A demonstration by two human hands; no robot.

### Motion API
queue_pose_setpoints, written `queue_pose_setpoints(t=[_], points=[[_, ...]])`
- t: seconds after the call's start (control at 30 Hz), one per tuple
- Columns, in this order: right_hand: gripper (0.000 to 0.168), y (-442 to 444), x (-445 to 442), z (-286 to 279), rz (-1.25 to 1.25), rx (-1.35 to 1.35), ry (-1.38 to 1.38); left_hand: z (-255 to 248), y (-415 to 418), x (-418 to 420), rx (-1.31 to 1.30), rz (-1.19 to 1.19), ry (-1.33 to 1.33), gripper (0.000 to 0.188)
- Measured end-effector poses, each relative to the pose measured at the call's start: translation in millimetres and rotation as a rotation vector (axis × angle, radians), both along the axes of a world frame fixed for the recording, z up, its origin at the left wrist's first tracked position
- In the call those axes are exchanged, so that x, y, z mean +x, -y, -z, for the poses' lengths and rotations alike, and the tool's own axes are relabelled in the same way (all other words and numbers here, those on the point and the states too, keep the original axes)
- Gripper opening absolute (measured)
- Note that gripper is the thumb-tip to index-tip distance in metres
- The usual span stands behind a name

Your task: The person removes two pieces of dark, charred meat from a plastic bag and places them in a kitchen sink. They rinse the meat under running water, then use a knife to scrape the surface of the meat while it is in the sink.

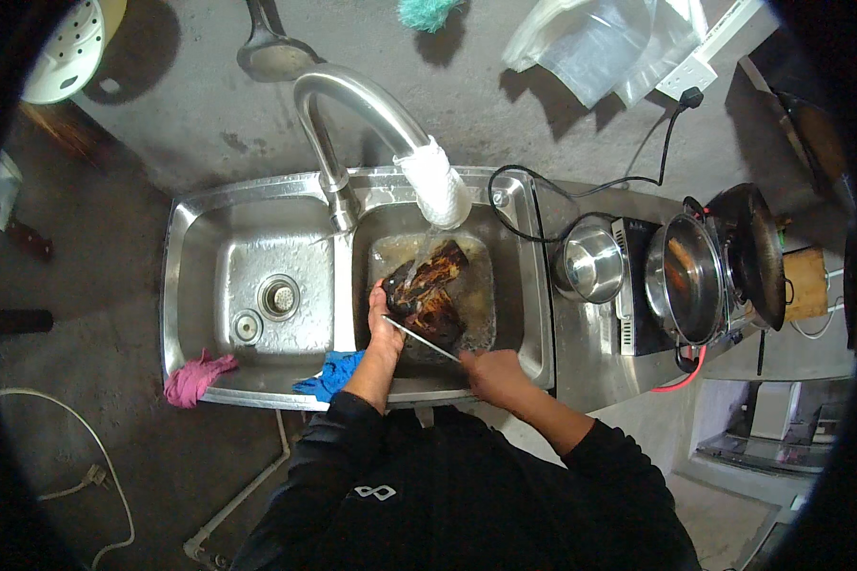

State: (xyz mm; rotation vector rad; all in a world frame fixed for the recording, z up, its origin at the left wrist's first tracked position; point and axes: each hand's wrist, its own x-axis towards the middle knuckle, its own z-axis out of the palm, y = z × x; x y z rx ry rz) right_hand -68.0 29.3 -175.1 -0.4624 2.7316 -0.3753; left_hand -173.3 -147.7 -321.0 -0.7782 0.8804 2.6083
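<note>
A large charred piece of meat (434,285), dark brown to black with yellowish patches, is in the right basin (518,300) of the steel sink, above cloudy shallow water. My left hand (383,314) grips its left end. Between finger and thumb of my right hand (498,376) is the handle of a knife (423,338); its narrow blade, seen almost edge-on, points up-left and its tip is close to my left wrist. Water runs onto the meat from the curved faucet (371,103), whose spout is wrapped in white material (434,184).
A blue cloth (332,375) and a pink cloth (196,378) lie over the sink's front rim. The left basin (307,257) has a drain. Right of the sink stand a steel pot (591,263), a larger pan (685,278) and a wok (757,257). A black cord (578,193) crosses the counter.
</note>
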Motion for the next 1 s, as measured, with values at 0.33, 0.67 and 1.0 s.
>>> queue_pose_setpoints(t=[0.33,0.67,1.0], points=[[0.013,-21,-17,12,0.144,-0.01,-0.035,-16,-4,-8,-0.256,0.096,0.15,0.065],[0.013,-26,-16,17,0.147,-0.035,-0.067,-1,-2,-6,-0.141,0.091,0.09,0.055],[0.019,-18,-6,5,0.102,-0.065,-0.162,-3,-4,-9,0.026,0.082,0.151,0.042]])
